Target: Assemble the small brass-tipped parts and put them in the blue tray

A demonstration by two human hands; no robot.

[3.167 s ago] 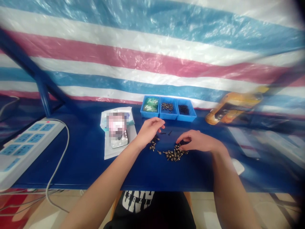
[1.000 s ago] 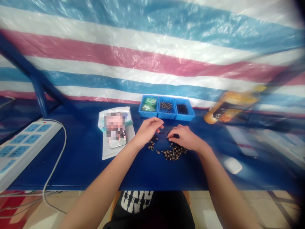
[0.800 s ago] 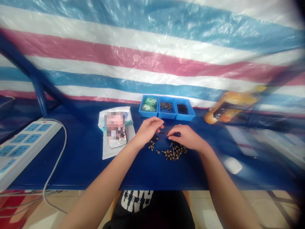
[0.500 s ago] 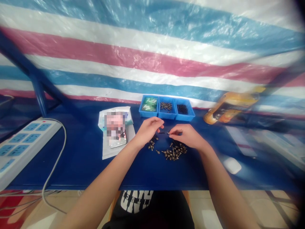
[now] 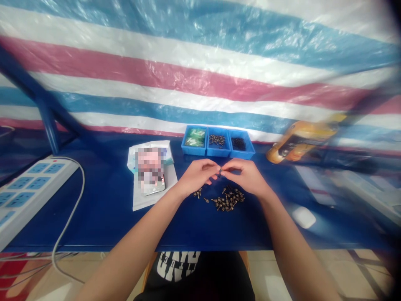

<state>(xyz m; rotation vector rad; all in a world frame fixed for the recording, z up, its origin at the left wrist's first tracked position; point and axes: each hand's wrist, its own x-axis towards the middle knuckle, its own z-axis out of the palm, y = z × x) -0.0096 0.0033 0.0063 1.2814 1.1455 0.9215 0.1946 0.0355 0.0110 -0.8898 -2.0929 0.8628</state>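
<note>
My left hand (image 5: pixel 198 174) and my right hand (image 5: pixel 247 174) meet fingertip to fingertip above the blue table. Both are closed in a pinch. A tiny dark and silvery metal part (image 5: pixel 220 170) shows between the fingertips, mostly covered by them. Just below my right hand lies a pile of small brass-coloured metal parts with thin stems (image 5: pixel 229 200). A few more such parts (image 5: pixel 198 193) lie under my left hand, partly hidden by it.
Behind the hands stand three blue bins: one with green-and-white packets (image 5: pixel 194 137), one with small metal pieces (image 5: pixel 217 140), one with black pieces (image 5: pixel 239 144). A phone (image 5: pixel 156 186) lies on packaging at left, beyond it a power strip (image 5: pixel 36 179). At right are a bottle (image 5: pixel 300 140) and white case (image 5: pixel 303 217).
My hands have come together at the fingertips; the left fingers have closed into a pinch. The thin dark piece that lay between the hands no longer shows on the table.
</note>
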